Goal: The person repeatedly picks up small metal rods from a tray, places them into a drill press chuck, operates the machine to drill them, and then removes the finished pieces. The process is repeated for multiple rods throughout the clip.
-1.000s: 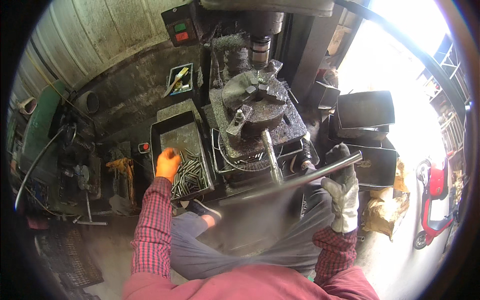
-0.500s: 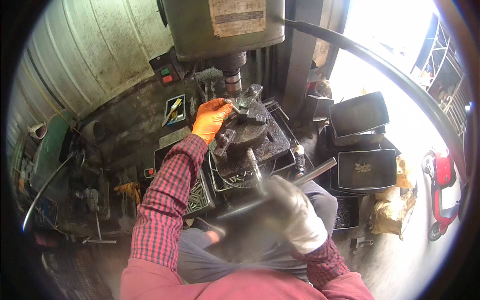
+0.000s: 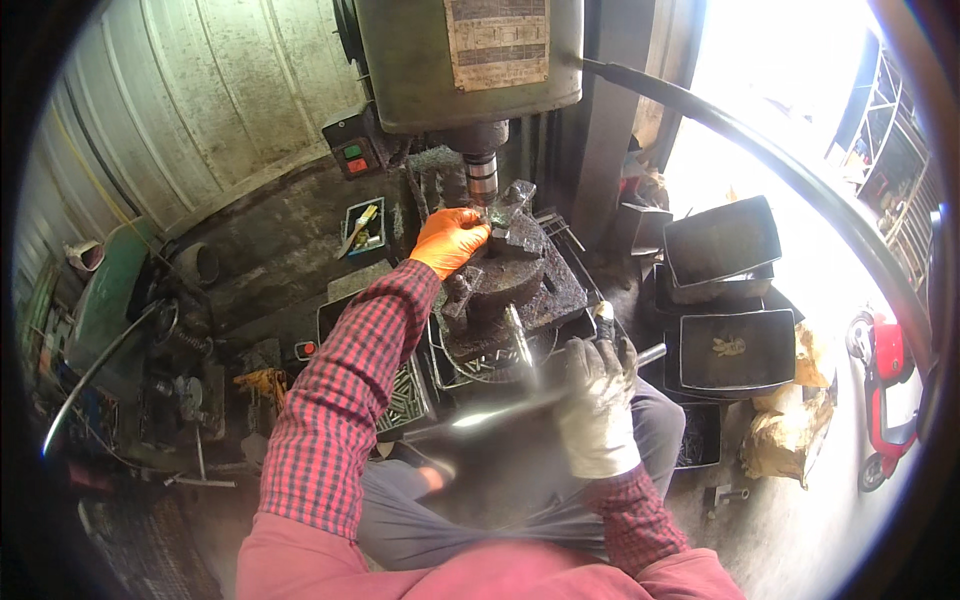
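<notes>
My left hand (image 3: pixel 450 240), in an orange glove, reaches to the jaws of a dark, oily vise (image 3: pixel 520 232) beneath the drill press chuck (image 3: pixel 481 172). Its fingers are pinched at the jaws on a short metal pin, which they now mostly hide. My right hand (image 3: pixel 600 405), in a whitish glove with dark fingertips, lies over a long metal bar (image 3: pixel 652 355) in front of the vise. Its fingers point up and look stretched rather than wrapped round the bar. A thinner steel rod (image 3: pixel 520 338) slants down from the vise toward that bar, blurred at its lower end.
A tray of metal pins (image 3: pixel 403 400) sits below my left forearm. Dark bins (image 3: pixel 735 350) are stacked at the right, beside a crumpled sack (image 3: pixel 790 435). A switch box (image 3: pixel 352 150) and a small tray with a brush (image 3: pixel 363 228) lie left of the press head (image 3: pixel 470 70).
My left hand has brought the pin in to the vise jaws. My right hand has turned upright, and its fingers have straightened over the bar. The whole view has shifted slightly.
</notes>
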